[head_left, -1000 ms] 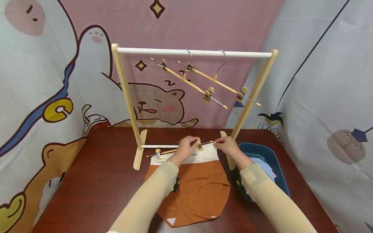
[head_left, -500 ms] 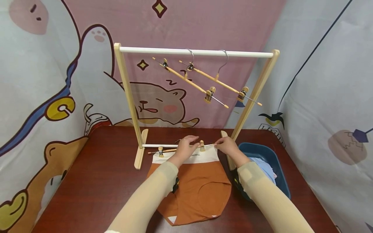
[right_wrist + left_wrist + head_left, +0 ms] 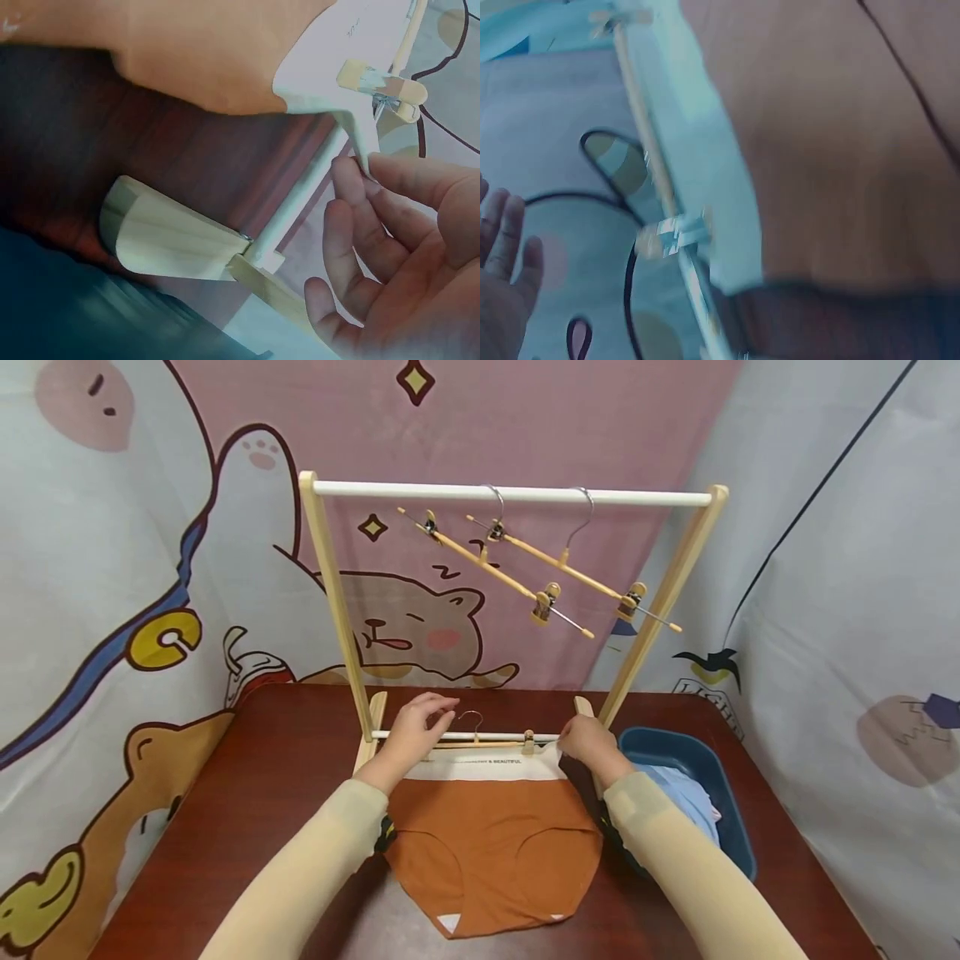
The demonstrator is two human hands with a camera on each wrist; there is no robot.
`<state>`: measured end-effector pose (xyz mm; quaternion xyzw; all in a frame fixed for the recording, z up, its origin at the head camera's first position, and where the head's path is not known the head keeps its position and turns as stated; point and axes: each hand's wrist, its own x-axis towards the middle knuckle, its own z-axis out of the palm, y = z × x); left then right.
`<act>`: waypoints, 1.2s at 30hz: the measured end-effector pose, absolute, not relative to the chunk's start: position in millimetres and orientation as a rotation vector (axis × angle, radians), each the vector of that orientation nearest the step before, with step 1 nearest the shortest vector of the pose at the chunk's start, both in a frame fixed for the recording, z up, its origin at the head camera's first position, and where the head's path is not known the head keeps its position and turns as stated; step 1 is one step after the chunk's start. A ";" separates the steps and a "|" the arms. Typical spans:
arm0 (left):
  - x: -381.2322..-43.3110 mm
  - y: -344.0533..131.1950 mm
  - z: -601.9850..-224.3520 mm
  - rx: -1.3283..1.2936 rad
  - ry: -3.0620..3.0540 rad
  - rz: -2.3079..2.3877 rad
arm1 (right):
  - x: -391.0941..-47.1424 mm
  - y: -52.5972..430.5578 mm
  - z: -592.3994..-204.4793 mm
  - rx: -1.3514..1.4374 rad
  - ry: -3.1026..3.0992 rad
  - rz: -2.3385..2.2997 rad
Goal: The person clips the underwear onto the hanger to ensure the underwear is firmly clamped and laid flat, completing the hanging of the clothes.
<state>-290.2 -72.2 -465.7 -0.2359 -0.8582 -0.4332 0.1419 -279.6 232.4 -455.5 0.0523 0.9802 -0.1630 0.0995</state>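
Note:
Orange-brown briefs (image 3: 495, 835) with a white lettered waistband hang from a clip hanger (image 3: 472, 745) held up in front of the rack's lower bar. In the head view the hanger's right clip (image 3: 528, 743) grips the waistband; the left wrist view shows another clip (image 3: 676, 235) over the waistband, blurred. My right hand (image 3: 592, 748) pinches the waistband's right corner between thumb and forefinger, just outside the clip (image 3: 382, 84) in the right wrist view. My left hand (image 3: 411, 735) is off the cloth, fingers loosely bent and holding nothing, near the hanger's left end.
A wooden rack with a white top rail (image 3: 405, 491) stands at the back, with two clip hangers on it. At the right, a blue basin (image 3: 675, 740) holds light blue cloth (image 3: 686, 793). Printed curtains surround the dark red table (image 3: 247, 793).
My left hand has let go near the right clip and moved left, uncovering the hanger's hook and the lettering. The right hand keeps its pinch on the waistband corner.

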 end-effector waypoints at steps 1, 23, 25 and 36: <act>-289.0 -80.1 -463.0 -0.681 -2.444 -1.243 | -279.4 231.5 -455.3 0.147 2.905 -0.451; -310.3 -175.8 -447.3 -0.238 -2.198 -1.544 | -285.7 126.1 -479.6 -0.327 3.048 -0.456; -310.1 -176.4 -446.0 -0.233 -2.256 -1.496 | -287.7 117.3 -482.5 -0.306 3.025 -0.443; -313.2 -184.1 -437.7 -0.266 -2.411 -1.505 | -299.6 105.6 -487.6 0.086 2.827 -0.665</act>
